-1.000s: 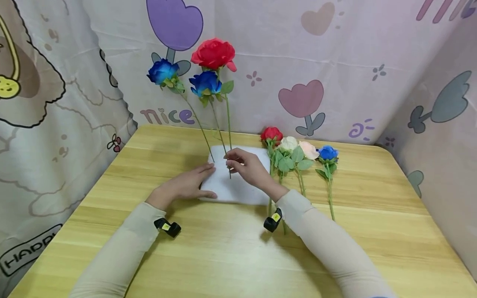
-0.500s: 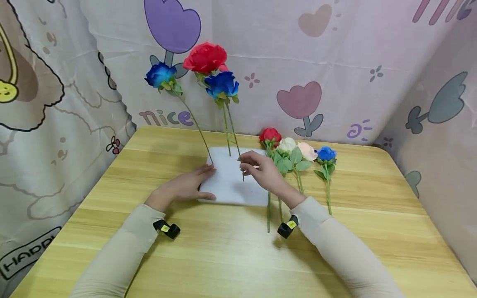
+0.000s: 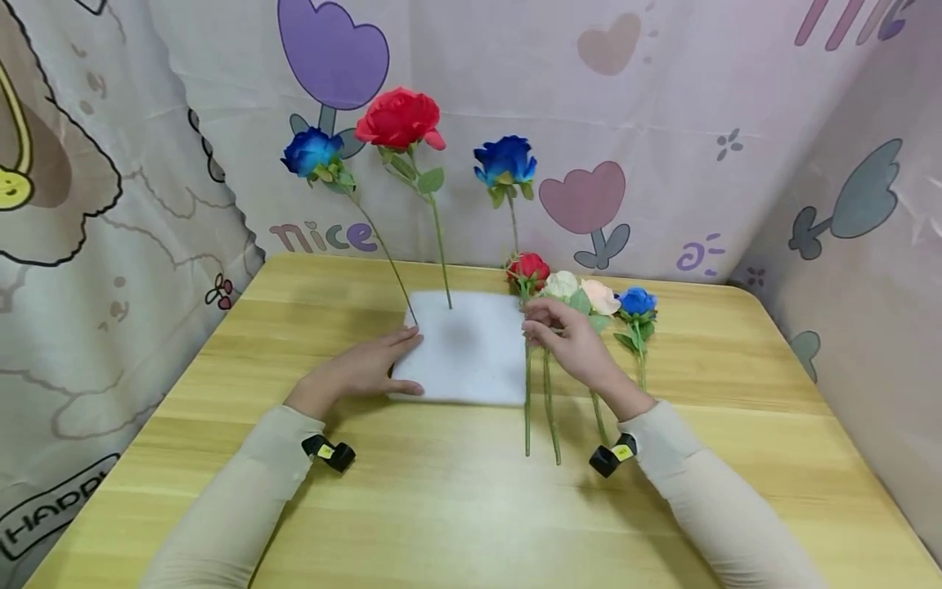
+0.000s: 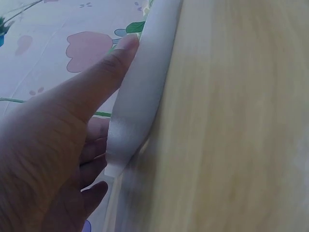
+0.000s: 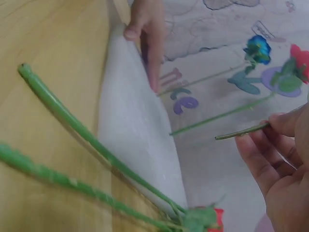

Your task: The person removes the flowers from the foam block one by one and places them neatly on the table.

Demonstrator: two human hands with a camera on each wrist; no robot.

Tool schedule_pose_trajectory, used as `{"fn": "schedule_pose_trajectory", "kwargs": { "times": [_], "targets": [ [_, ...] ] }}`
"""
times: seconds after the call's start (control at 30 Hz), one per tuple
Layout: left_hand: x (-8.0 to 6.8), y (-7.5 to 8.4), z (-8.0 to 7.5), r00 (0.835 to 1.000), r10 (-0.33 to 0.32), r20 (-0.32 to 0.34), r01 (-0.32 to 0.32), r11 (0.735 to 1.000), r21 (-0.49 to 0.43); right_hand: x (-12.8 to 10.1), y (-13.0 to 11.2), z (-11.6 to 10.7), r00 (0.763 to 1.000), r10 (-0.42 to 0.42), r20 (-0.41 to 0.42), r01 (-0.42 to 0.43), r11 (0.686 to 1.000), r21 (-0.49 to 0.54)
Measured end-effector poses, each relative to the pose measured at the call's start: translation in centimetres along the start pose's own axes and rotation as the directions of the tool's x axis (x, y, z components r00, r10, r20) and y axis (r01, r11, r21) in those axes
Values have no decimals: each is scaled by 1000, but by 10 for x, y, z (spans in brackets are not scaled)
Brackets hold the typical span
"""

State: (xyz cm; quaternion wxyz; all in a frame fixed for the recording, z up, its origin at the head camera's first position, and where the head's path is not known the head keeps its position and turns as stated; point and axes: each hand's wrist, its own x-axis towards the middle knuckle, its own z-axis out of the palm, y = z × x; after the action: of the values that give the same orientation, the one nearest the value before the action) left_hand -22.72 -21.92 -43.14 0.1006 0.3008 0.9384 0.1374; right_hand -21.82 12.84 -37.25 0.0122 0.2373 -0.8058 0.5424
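A blue rose [image 3: 506, 164] stands upright in my right hand [image 3: 572, 337], its stem pinched between thumb and fingers. In the right wrist view the cut end of that stem [image 5: 236, 133] points free in the air, apart from the white foam block [image 3: 471, 360]. My left hand [image 3: 364, 366] rests on the block's left end, thumb and fingers spread along its edge. Another blue rose [image 3: 312, 153] leans left, its stem rising from the block beside my left fingertips. A large red rose [image 3: 400, 119] rises from the block's back part.
Right of the block lie a red rose [image 3: 528, 270], a white rose [image 3: 562, 285], a pale pink rose [image 3: 599, 296] and a blue rose [image 3: 637, 303], stems toward me. The wooden table [image 3: 456, 507] meets a printed curtain [image 3: 471, 49] at the back.
My right hand has carried the pinched blue rose rightward, from beside the standing red rose to past the block's right edge. My left hand stays on the block.
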Motion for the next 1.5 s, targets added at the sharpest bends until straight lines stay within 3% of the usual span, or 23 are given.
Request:
{"fn": "schedule_pose_trajectory", "kwargs": {
  "times": [0.53,1.0,1.3,1.5],
  "targets": [
    [2,2,2,1000,-13,-3,13,1000,-26,-34,20,-58,989,11,-148,-18,999,-44],
    [1,-1,4,1000,-25,1,25,999,-23,-68,45,-75,987,29,-161,-34,999,-29],
    [1,1,1,1000,-21,8,21,1000,-20,-88,56,-92,978,107,-180,-127,987,-102],
    [0,3,1,1000,-16,6,16,1000,-21,-101,64,-102,972,155,-176,-174,980,-99]
  ]
}}
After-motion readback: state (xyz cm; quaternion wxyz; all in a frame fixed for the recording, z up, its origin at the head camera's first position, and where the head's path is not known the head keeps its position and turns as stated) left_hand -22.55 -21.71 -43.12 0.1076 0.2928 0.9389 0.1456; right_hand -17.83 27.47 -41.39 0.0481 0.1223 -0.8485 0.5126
